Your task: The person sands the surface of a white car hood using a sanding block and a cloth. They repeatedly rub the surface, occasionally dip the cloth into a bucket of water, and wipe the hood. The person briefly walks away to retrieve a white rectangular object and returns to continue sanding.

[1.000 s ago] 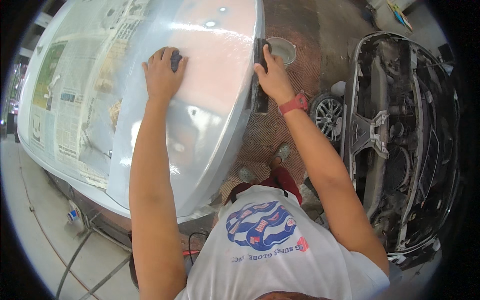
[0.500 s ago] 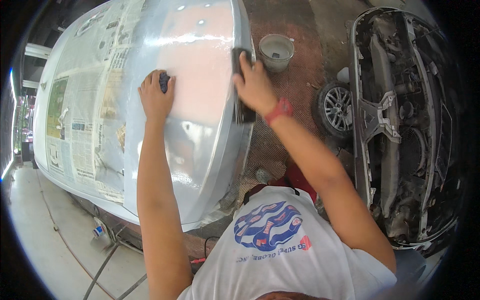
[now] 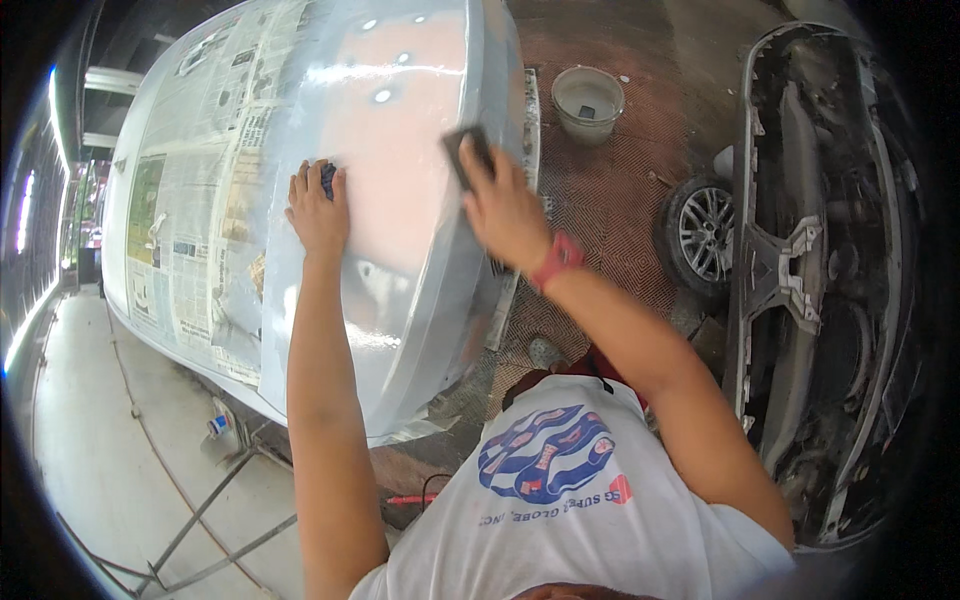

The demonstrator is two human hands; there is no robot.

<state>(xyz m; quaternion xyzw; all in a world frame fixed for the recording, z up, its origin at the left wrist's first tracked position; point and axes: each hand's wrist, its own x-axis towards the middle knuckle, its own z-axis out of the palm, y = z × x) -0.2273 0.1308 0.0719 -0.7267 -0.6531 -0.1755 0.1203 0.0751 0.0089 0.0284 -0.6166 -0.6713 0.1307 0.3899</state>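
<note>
A wet, pale grey car panel (image 3: 400, 215) with pinkish patches curves up under both my hands. My left hand (image 3: 320, 220) rests on it near the papered side, fingers curled around a crumpled dark blue wad (image 3: 328, 180), perhaps cloth. In my right hand (image 3: 508, 212) is a dark sanding block (image 3: 466, 150), slightly blurred and tilted over the panel's right-hand edge. The fingers lie along the block's back, and its underside is hidden. A red band (image 3: 560, 258) circles my right wrist.
Newspaper sheets (image 3: 190, 210) cover the car body left of the panel. To the right stand a bucket of water (image 3: 588, 105) with something small and dark in it, a wheel (image 3: 700, 228) and a dark, stripped car front (image 3: 800, 280). A woven mat (image 3: 620, 200) lies on the floor.
My right hand has brought the sanding block leftward from the panel's side edge onto its upper surface, turning it to a slant. My left hand keeps its hold. The whole view has shifted somewhat.
</note>
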